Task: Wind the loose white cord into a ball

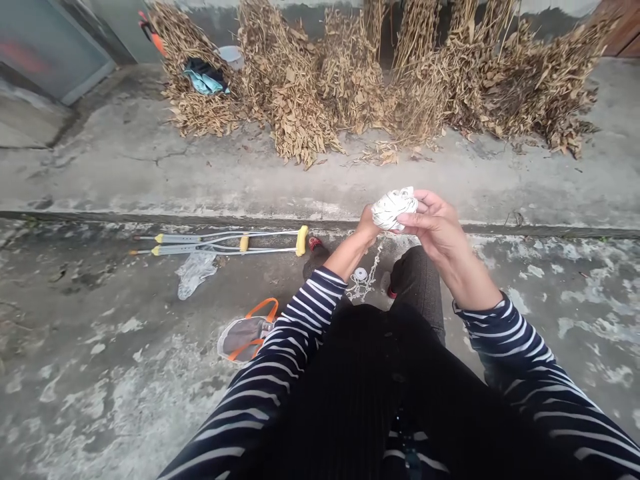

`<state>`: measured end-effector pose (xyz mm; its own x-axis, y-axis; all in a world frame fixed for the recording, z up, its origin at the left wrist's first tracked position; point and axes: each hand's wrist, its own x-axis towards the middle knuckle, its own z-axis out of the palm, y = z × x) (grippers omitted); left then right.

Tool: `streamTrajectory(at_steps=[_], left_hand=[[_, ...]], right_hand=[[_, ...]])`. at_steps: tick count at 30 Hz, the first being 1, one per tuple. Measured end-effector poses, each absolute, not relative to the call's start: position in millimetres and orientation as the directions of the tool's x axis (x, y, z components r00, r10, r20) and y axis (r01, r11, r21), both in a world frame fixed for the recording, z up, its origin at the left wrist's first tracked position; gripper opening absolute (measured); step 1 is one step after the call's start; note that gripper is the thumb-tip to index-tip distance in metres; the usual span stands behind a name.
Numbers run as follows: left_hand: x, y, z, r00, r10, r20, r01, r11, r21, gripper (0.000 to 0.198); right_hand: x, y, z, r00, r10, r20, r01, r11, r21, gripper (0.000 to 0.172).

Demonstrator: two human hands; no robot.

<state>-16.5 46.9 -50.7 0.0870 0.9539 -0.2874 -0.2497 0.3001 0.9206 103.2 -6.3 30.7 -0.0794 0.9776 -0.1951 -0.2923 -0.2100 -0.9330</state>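
A bundle of white cord, wound into a ball with thin dark marks, is held up in front of me between both hands. My left hand is closed against its lower left side, and the bundle hides most of those fingers. On the right side, my right hand grips it with the thumb across the front and fingers behind. Below, a loose length of white cord trails on the ground between my feet, beside a small white roll.
A crutch with yellow pads lies left, near crumpled clear plastic. Closer in is a mesh bag with orange handles. Dried plant bundles lean along the raised concrete ledge, with blue-and-black cloth and a white bowl.
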Motion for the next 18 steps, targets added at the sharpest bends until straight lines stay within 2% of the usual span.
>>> streamTrajectory(at_steps=[6, 11, 15, 18], left_hand=[[-20.4, 46.1, -77.0, 0.167, 0.931, -0.324, -0.179, 0.352, 0.919, 0.013], [-30.8, 18.3, -83.4, 0.213, 0.941, -0.264, -0.169, 0.302, 0.938, 0.018], [-42.2, 14.0, -84.9, 0.234, 0.934, -0.269, -0.167, 0.311, 0.936, 0.019], [-49.5, 28.5, -94.8, 0.147, 0.94, -0.309, -0.094, 0.324, 0.941, 0.023]], right_hand=[[118.2, 11.8, 15.4, 0.043, 0.98, -0.196, -0.319, -0.172, -0.932, 0.07], [123.8, 27.9, 3.3, 0.199, 0.97, -0.14, -0.304, -0.075, -0.95, 0.071], [120.2, 28.3, 1.9, 0.189, 0.979, -0.069, -0.238, -0.023, -0.971, 0.068], [112.4, 21.4, 5.4, 0.137, 0.99, -0.04, -0.205, -0.011, -0.979, 0.067]])
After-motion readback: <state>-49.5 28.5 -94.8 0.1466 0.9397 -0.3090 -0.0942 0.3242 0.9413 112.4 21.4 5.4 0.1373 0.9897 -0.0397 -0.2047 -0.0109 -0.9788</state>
